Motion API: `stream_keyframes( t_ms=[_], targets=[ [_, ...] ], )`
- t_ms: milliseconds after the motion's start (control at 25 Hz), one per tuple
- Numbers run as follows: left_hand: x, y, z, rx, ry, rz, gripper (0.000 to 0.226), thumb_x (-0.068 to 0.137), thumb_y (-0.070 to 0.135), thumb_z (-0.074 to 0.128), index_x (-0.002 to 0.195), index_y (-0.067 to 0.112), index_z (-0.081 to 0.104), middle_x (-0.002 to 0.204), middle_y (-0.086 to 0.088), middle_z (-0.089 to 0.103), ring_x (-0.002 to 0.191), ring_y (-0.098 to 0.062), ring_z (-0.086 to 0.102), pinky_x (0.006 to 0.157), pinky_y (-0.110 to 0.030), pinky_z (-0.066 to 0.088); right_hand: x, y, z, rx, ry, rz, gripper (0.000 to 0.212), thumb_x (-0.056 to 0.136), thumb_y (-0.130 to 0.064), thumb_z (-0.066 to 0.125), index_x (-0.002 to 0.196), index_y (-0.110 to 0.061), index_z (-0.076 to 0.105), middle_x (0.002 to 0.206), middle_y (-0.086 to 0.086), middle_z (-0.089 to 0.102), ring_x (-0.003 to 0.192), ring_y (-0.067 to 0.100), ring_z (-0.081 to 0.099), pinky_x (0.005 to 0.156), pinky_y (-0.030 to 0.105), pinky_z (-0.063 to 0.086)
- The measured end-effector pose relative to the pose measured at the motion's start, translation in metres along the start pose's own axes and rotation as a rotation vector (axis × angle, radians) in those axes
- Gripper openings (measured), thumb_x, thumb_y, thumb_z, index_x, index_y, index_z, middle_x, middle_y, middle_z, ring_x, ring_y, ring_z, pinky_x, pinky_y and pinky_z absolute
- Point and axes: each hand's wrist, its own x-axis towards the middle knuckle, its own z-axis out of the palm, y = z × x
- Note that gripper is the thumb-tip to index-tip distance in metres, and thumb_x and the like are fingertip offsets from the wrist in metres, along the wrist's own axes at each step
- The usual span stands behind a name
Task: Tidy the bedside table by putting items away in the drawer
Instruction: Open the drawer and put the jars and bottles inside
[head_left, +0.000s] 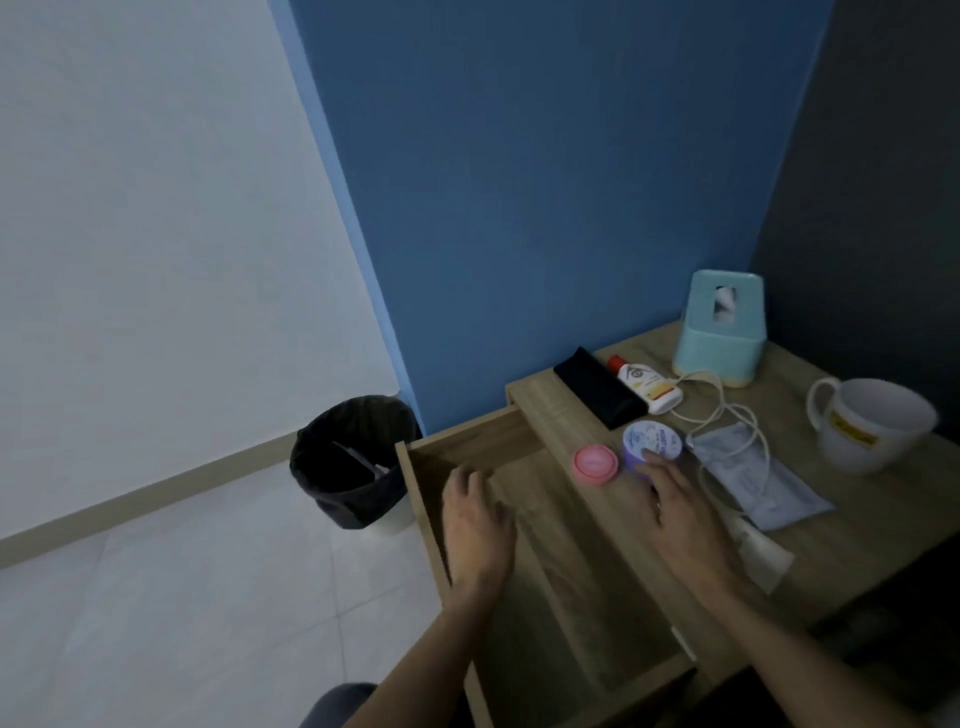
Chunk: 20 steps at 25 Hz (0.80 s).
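Observation:
The wooden drawer (415, 467) of the bedside table (857, 519) stands pulled out, its inside bare. My left hand (475, 525) hovers over the drawer with relaxed fingers, holding nothing. My right hand (680, 514) lies on the table top, fingertips touching the purple jar with a white lid (652, 441). A small pink round tin (595, 464) sits just left of the jar. Behind them lie a black case (597, 387) and a white bottle with a red cap (644, 387). A face mask packet (753, 473) and a white cable (727, 410) lie to the right.
A teal tissue box (722, 327) stands at the back against the blue wall. A white mug (872, 423) sits at the right edge. A black-lined bin (353, 462) stands on the tiled floor left of the drawer. A white wrapper (763, 556) lies near my right wrist.

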Motion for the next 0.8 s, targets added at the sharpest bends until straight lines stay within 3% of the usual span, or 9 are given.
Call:
stream_keyframes(
  t_ms=[80,160,240,320,440,560,600,720,800],
  targets=[
    [0.012,0.048,0.013,-0.085,-0.094,0.083,0.053,0.088,0.026,0.059,0.137,0.023,0.039,0.151,0.000,0.030,0.138,-0.017,0.032,0.114,-0.038,0.034,-0.007,0.005,-0.033,0.033,0.184,0.068,0.028,0.084,-0.008,0.056,0.111,-0.003,0.057,0.124,0.014,0.057,0.112,0.034,0.055,0.094,0.042,0.046],
    [0.018,0.084,0.034,-0.138,-0.260,0.120,0.058,0.087,0.031,0.062,0.138,0.027,0.036,0.153,0.001,0.023,0.140,-0.019,0.028,0.113,-0.036,0.032,-0.016,0.011,-0.068,-0.013,0.343,0.158,0.031,0.080,-0.006,0.062,0.110,-0.003,0.057,0.116,0.022,0.057,0.104,0.034,0.056,0.080,0.037,0.046],
    [0.020,0.102,0.057,-0.151,-0.438,0.088,0.061,0.085,0.032,0.063,0.139,0.027,0.034,0.156,-0.001,0.018,0.144,-0.023,0.019,0.113,-0.039,0.027,-0.012,0.032,-0.084,-0.060,0.306,0.338,0.038,0.082,-0.013,0.062,0.115,0.000,0.051,0.118,0.026,0.051,0.103,0.036,0.051,0.074,0.033,0.038],
    [0.022,0.104,0.073,-0.080,-0.525,0.096,0.061,0.085,0.033,0.062,0.139,0.025,0.035,0.154,-0.002,0.021,0.145,-0.023,0.014,0.114,-0.040,0.025,-0.006,0.053,-0.084,-0.082,0.124,0.531,0.048,0.086,-0.026,0.057,0.125,-0.002,0.043,0.126,0.023,0.045,0.110,0.034,0.046,0.079,0.035,0.039],
    [0.027,0.098,0.085,0.062,-0.485,0.144,0.051,0.090,0.033,0.055,0.137,0.021,0.040,0.150,-0.002,0.029,0.143,-0.020,0.019,0.113,-0.035,0.028,-0.006,0.075,-0.070,-0.112,-0.034,0.566,0.053,0.086,-0.034,0.054,0.130,-0.008,0.041,0.130,0.019,0.043,0.116,0.032,0.044,0.087,0.037,0.040],
    [0.034,0.093,0.091,0.164,-0.435,0.194,0.039,0.094,0.026,0.050,0.132,0.022,0.047,0.155,-0.005,0.026,0.147,-0.025,0.010,0.119,-0.037,0.011,-0.005,0.083,-0.064,-0.100,-0.020,0.546,0.061,0.078,-0.035,0.065,0.128,-0.008,0.042,0.129,0.020,0.046,0.118,0.034,0.043,0.093,0.041,0.040],
    [0.035,0.092,0.091,0.149,-0.431,0.175,0.035,0.093,0.024,0.051,0.129,0.023,0.050,0.154,-0.004,0.028,0.146,-0.026,0.014,0.118,-0.037,0.014,-0.004,0.084,-0.066,-0.102,-0.019,0.553,0.062,0.076,-0.037,0.067,0.126,-0.009,0.043,0.127,0.019,0.048,0.117,0.034,0.044,0.092,0.041,0.039],
    [0.035,0.090,0.088,0.077,-0.402,0.114,0.033,0.091,0.021,0.055,0.124,0.022,0.052,0.142,-0.003,0.038,0.130,-0.023,0.037,0.106,-0.036,0.042,-0.003,0.086,-0.070,-0.194,-0.016,0.542,0.071,0.068,-0.049,0.070,0.122,-0.011,0.045,0.120,0.017,0.051,0.111,0.032,0.045,0.088,0.040,0.040],
    [0.031,0.091,0.089,0.075,-0.395,0.123,0.034,0.089,0.027,0.058,0.122,0.023,0.052,0.136,-0.004,0.040,0.125,-0.022,0.041,0.101,-0.036,0.046,-0.002,0.087,-0.072,-0.257,-0.033,0.584,0.080,0.061,-0.056,0.070,0.121,-0.010,0.044,0.120,0.018,0.049,0.112,0.032,0.044,0.089,0.040,0.041]
  ],
)
